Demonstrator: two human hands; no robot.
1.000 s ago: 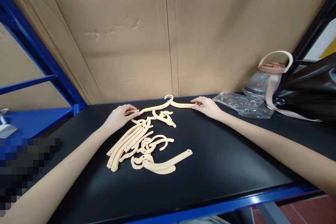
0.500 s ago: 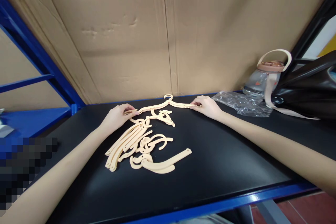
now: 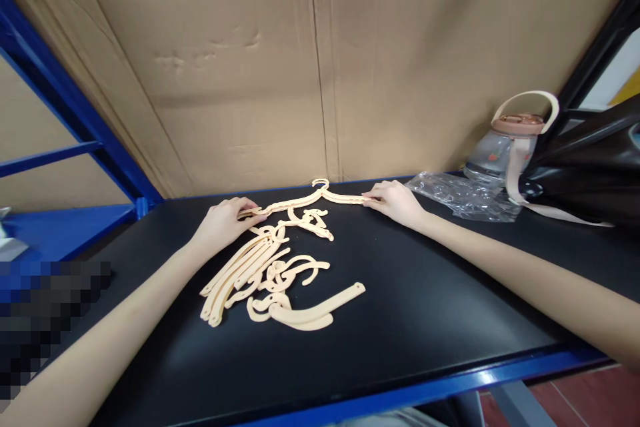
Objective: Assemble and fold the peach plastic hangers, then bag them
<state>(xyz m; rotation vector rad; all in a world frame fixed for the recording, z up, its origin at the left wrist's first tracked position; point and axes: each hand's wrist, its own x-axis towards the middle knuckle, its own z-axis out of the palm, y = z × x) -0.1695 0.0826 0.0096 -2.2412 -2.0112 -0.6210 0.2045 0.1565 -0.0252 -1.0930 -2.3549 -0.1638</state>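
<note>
A cream-coloured clothes hanger [image 3: 300, 201] lies spread out near the back of the black table, its hook against the cardboard. My left hand [image 3: 226, 220] is closed on the end of its left arm, fingers pinching it. At the opposite end, my right hand [image 3: 395, 201] pinches the tip of the right arm between thumb and fingers. Below the hanger is a pile of loose cream hanger parts: several long arms [image 3: 239, 273] stacked at the left, curved hooks [image 3: 300, 268] in the middle, and a wide curved arm [image 3: 320, 307] nearest me.
A crumpled clear plastic bag [image 3: 463, 199] lies beyond my right hand. Behind it stands a clear bottle [image 3: 493, 153] with a pinkish lid, handle and strap. A black bag [image 3: 590, 160] is at the far right. Cardboard [image 3: 225, 80] walls the back; a blue frame post [image 3: 75, 93] rises at left.
The fingers of my left hand have shifted slightly and closed more around the hanger's left end. The hanger, my right hand and the loose parts are nearly unchanged.
</note>
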